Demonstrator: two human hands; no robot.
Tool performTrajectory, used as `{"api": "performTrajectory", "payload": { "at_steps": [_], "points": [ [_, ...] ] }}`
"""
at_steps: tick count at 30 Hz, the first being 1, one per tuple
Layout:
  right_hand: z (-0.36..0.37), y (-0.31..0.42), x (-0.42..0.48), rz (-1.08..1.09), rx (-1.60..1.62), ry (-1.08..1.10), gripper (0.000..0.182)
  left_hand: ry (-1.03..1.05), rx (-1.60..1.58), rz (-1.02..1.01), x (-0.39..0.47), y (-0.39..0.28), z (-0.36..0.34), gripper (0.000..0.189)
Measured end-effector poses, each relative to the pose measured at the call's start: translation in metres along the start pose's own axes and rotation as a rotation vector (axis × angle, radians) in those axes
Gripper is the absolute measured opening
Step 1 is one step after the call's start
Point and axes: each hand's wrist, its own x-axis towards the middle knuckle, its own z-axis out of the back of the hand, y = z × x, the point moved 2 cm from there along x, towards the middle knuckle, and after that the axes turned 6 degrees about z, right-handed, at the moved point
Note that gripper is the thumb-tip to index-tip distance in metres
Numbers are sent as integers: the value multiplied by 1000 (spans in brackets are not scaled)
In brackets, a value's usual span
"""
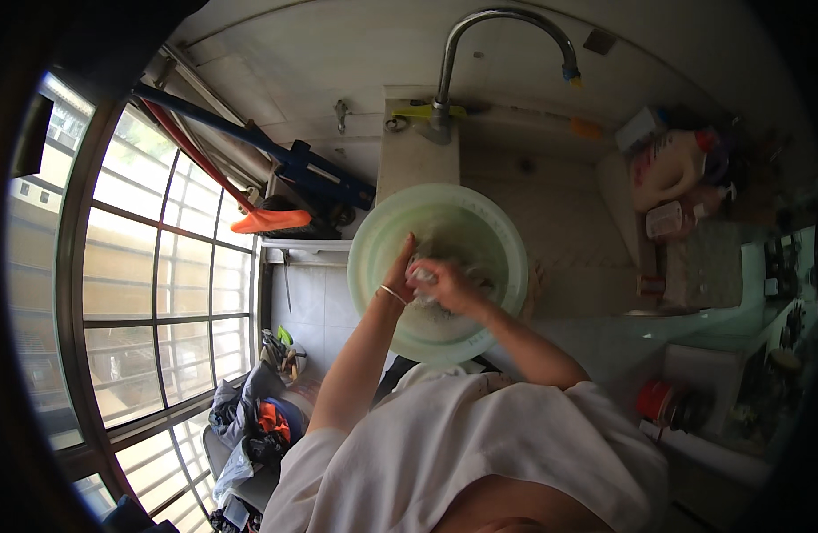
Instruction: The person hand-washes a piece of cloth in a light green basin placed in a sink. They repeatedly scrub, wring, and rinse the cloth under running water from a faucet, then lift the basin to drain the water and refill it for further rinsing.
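Observation:
A round, pale green plastic basin (365,293) stands before me, with water and a dark, blurred patch inside it. My left hand (401,270) is over the basin's left half, thumb pointing up and a white band round the wrist. Pressed against its palm is a small crumpled whitish bundle (422,274), seemingly wet cloth. My right hand (449,286) closes on the same bundle from the right, its fingers curled and partly blurred. The two hands meet there, and they hide much of the bundle.
A stone sink (549,233) adjoins the basin on the right, under a curved chrome faucet (449,60). A large detergent bottle (669,166) and a pump bottle (682,216) line its right side. Leftward are an orange broom head (272,220), a blue-handled tool (249,136) and a barred window (182,266).

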Motion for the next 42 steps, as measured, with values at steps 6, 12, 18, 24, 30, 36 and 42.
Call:
{"api": "performTrajectory", "payload": {
  "at_steps": [6, 12, 18, 24, 30, 36, 42],
  "points": [
    [-30, 3, 4, 277, -752, -454, 24, -70, 354, -275, 5, 24, 13, 38],
    [42, -74, 45, -131, -720, -498, 25, -132, 171, -60, -2, 31, -8, 38],
    [56, -87, 20, -49, -226, -693, 30, -626, 1235, -555, -33, 10, 16, 50],
    [-11, 0, 0, 24, -165, -213, 32, 1, -85, 22, -11, 11, -5, 52],
    [-28, -10, 7, 92, -663, -381, 25, -283, 1130, -516, 11, 27, 44, 33],
    [60, -105, 34, -105, -589, -594, 41, -170, 299, -70, -16, 23, -32, 39],
    [50, -96, 19, -356, -4, -469, 24, -162, 321, -227, -34, 14, -11, 49]
  ]
}}
